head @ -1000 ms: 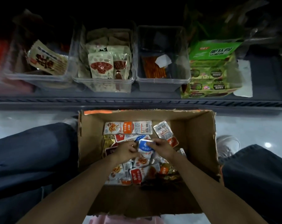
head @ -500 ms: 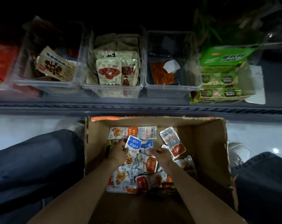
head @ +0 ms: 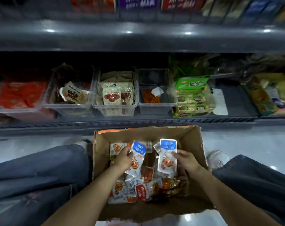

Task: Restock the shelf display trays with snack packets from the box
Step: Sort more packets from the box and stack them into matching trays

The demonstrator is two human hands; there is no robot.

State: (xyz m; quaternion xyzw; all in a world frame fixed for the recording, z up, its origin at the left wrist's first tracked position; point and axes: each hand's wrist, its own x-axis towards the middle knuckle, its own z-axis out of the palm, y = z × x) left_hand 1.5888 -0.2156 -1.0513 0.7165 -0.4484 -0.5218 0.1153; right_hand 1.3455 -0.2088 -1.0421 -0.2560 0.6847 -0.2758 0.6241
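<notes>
While left hand (head: 123, 159) grips packet (head: 138, 153), right hand (head: 187, 161) grips second packet (head: 167, 158)

Dark blue jeans (head: 40, 173) cover two legs, one on each side. A white shoe (head: 217, 158) peeks out on the right, on the shiny pale floor (head: 246, 141). A green carton (head: 193, 98) stands on the shelf (head: 138, 123), with a white paper (head: 220, 101) just beside it.

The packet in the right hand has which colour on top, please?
The packet's top band is blue; head view.
</notes>
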